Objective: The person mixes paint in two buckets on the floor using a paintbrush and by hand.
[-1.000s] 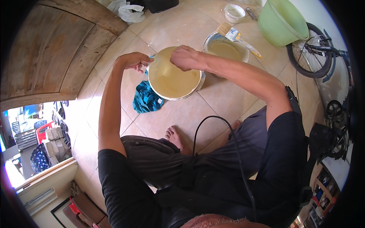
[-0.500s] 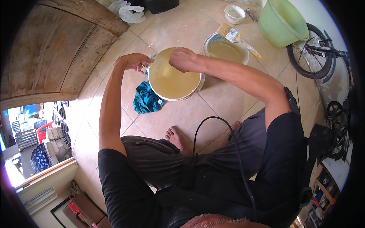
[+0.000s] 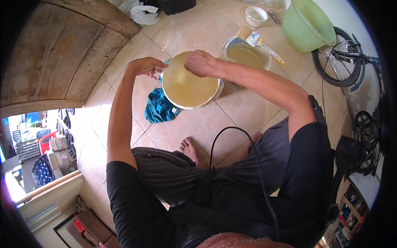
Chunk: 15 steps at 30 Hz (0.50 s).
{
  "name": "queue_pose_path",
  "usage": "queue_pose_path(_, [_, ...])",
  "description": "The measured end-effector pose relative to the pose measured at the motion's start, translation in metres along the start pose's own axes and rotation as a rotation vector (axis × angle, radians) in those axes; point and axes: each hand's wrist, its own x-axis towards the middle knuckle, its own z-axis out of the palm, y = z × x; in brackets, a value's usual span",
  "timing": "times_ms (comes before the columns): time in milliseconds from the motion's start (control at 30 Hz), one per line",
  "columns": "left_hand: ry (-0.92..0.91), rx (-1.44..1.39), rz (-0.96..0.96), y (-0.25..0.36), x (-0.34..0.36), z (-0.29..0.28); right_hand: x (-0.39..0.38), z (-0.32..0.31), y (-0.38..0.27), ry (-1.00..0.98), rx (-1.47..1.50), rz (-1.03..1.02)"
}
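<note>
A round bucket [image 3: 192,93] of pale yellowish, paint-like liquid stands on the floor in front of me. My left hand [image 3: 149,67] is at its left rim, thumb against the edge and fingers curled below. Over the bucket's far side, my right hand [image 3: 199,64] is closed with its fingers bent down; whatever they hold is hidden. A crumpled teal cloth [image 3: 159,108] lies by the bucket's left side, and a bit of teal shows beside my left fingers. Behind and to the right, a second bucket [image 3: 244,58] of similar liquid has a wide paintbrush [image 3: 258,41] across its rim.
A small white tub [image 3: 256,16] and a large green basin [image 3: 308,27] stand at the far right, near a bicycle wheel [image 3: 337,58]. Wooden panelling [image 3: 49,53] fills the upper left. My bare foot [image 3: 189,149] rests on the tiles; a black cable [image 3: 235,127] loops before me.
My right hand has shifted very slightly over the bucket. My left hand stays at the rim, and the buckets, cloth and brush keep their places.
</note>
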Motion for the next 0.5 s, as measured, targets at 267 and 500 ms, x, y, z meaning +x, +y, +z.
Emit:
queue_pose_path(267, [0.003,-0.007,0.005,-0.002,0.002,-0.003,0.006,0.001,-0.023,-0.113,0.209,-0.163])
queue_pose_path(500, [0.002,0.006,0.002,-0.002,0.001,0.0,0.002,-0.005,0.001,-0.059,0.013,-0.06])
